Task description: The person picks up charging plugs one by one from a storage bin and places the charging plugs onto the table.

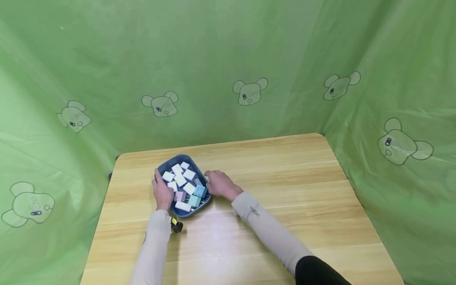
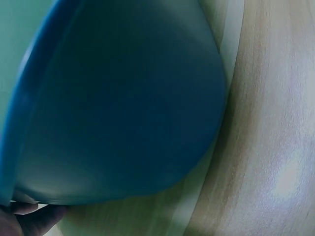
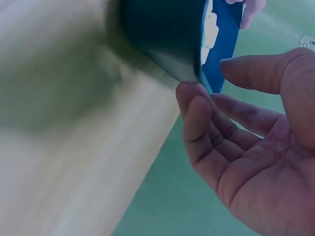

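Observation:
A dark blue plastic bin (image 1: 183, 157) with rounded corners is at the left part of the wooden table. Several small blocks lie jumbled inside, mostly white blocks (image 1: 179, 180), plus blue-green blocks (image 1: 194, 201) and a pinkish block (image 1: 180, 196); some show thin metal prongs, like plug adapters. My left hand (image 1: 164, 194) grips the bin's left side. On the opposite side my right hand (image 1: 220, 185) holds the rim, thumb over it and curled fingers against the outer wall. Whether the bin touches the table cannot be told. Its outer wall (image 2: 128, 108) fills most of the left wrist view.
The wooden table (image 1: 278, 190) extends to the right and toward me. Green curtains (image 1: 213, 59) with printed bear heads surround it at the back and sides. A small black-and-yellow device (image 1: 176, 225) sits at my left wrist.

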A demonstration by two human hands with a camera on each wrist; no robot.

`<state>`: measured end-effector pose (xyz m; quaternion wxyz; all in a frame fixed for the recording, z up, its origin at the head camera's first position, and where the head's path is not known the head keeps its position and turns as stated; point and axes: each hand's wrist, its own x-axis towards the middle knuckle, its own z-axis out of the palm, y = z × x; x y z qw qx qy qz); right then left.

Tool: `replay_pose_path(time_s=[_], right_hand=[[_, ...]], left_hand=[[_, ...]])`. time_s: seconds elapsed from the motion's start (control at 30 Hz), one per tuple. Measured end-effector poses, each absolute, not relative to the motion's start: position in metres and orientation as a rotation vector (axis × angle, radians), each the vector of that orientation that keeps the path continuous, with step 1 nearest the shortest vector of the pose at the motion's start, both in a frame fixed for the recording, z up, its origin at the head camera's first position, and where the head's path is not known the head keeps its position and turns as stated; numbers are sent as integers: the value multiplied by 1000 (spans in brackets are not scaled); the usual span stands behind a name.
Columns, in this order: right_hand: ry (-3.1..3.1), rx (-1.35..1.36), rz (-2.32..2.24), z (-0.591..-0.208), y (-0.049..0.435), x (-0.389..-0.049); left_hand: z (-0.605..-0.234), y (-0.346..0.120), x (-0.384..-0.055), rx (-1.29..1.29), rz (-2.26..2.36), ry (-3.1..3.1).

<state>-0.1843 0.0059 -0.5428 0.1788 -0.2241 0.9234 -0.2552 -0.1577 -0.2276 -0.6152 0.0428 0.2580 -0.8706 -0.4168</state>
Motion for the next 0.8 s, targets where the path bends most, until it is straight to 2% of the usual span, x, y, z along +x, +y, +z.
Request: replay_pose_path(time_s=[0.33, 0.8], right_hand=[[2620, -892, -470, -525, -21, -190], [2510, -1189, 17, -543, -42, -190]], left_hand=[[-619, -229, -158, 778, -1233, -2685], [-616, -229, -159, 793, -1244, -2678]])
